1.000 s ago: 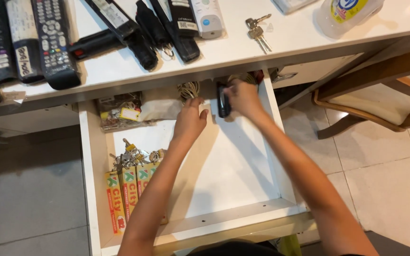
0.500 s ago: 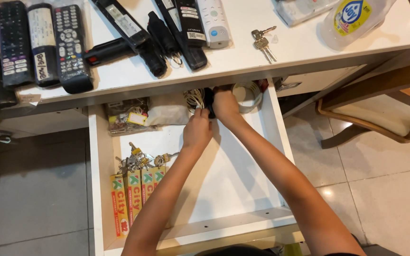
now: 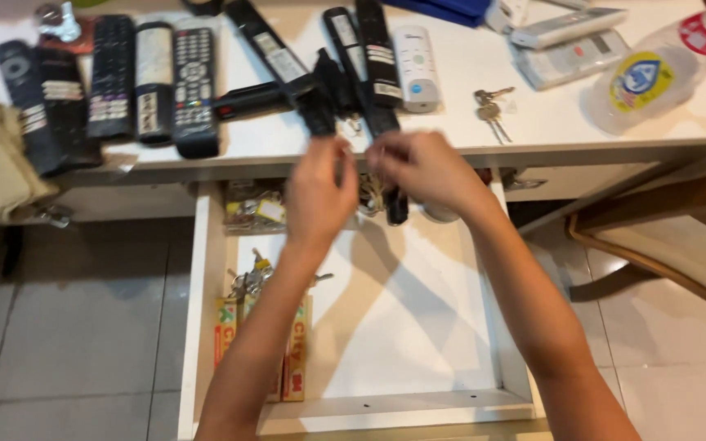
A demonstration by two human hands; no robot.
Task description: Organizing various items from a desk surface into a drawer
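Both my hands are up at the far end of the open white drawer [image 3: 206,327], right under the edge of the white tabletop [image 3: 484,90]. My right hand [image 3: 426,171] has a slim black remote [image 3: 396,206] and what looks like a tangle of cord [image 3: 372,194]; the remote's long axis runs roughly far-to-near, its lower end poking out below the right fingers and hanging over the drawer's far part. Right hand is curled shut around it, though motion blur keeps me from seeing the grip exactly. My left hand [image 3: 320,192] sits just left of that, fingers bent and partly closed, touching or nearly touching the cord bundle; can't tell if it actually pinches anything. So the remote lies directly under the right hand and just to the right of the left one, right hand clearly nearer. Far of both hands, on the tabletop, a row of black remotes [image 3: 157,82] lies lengthwise far-to-near, plus a white remote [image 3: 415,65] and a set of keys [image 3: 490,106] to the right. In the drawer's left part: a plastic bag of bits [image 3: 251,208], a keyring bunch [image 3: 248,278], flat colourful packets [image 3: 226,335].
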